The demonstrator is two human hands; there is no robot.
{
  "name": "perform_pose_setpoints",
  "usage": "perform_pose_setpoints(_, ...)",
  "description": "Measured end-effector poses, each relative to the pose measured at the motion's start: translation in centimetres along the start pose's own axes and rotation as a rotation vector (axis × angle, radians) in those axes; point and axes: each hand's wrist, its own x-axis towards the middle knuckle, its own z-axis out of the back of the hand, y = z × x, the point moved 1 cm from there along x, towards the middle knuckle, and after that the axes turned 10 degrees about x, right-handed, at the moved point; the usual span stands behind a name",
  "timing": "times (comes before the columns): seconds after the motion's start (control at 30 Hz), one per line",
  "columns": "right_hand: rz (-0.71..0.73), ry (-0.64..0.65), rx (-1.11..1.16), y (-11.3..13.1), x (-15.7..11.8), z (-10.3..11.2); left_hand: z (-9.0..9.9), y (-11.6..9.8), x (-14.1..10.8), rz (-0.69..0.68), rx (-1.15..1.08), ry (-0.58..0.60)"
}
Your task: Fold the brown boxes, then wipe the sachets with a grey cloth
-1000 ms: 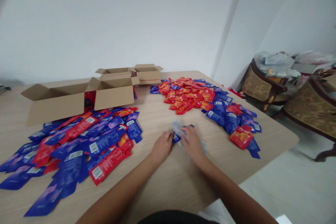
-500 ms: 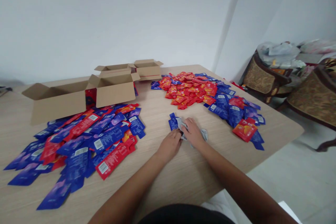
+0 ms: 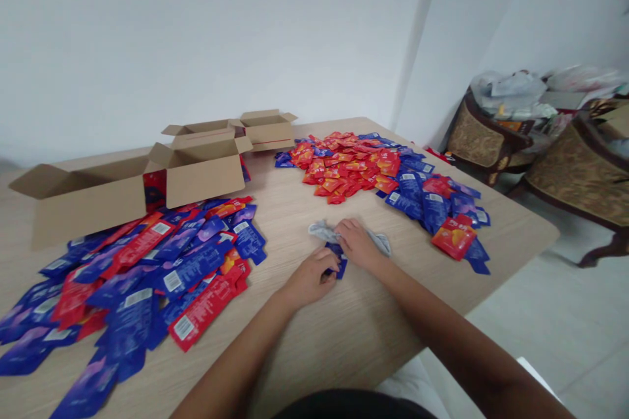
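A small blue packet (image 3: 343,268) lies on the table between my hands, partly covered by them. My left hand (image 3: 309,277) has its fingers curled and pinched on the packet's left edge. My right hand (image 3: 358,242) presses down on a crumpled grey cloth (image 3: 322,230), its fingers close to the packet's upper part. Cloth shows on both sides of the right hand, spread over the wood. How far the packet goes under the right hand is hidden.
Blue and red packets are heaped at the left (image 3: 187,268). Another pile of red packets (image 3: 344,163) lies farther back, with blue ones at its right. Open cardboard boxes (image 3: 88,209) stand along the back left. Chairs (image 3: 484,137) with bags are beyond the table's right edge.
The blue packet has shifted toward me, from beyond the hands to between them. The cloth now lies behind it. My left hand has moved down and left; the view has turned slightly right.
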Motion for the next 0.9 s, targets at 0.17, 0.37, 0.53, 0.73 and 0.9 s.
perform_pose_setpoints(0.17, -0.017, 0.021, -0.065, 0.4, -0.1, -0.6, -0.7, 0.1, -0.4, 0.06, 0.071, -0.04)
perform_pose_setpoints(0.37, -0.267, -0.214, -0.046, -2.8, 0.5, -0.2, -1.9, 0.6, -0.4, 0.136, 0.268, -0.166)
perform_pose_setpoints(0.53, -0.232, -0.528, 0.29, -0.6, -0.6, 0.5, -1.0, 1.8, -0.1, 0.368, 0.067, -0.295)
perform_pose_setpoints(0.73, 0.035, -0.125, 0.065, 5.6, -1.2, -2.4, -0.9, 3.5, -0.2, 0.581, -0.106, -0.317)
perform_pose_setpoints(0.9, -0.167, -0.097, -0.151, 3.0, 0.3, -2.6, -1.3, 1.8, -0.4, 0.456, -0.168, -0.284)
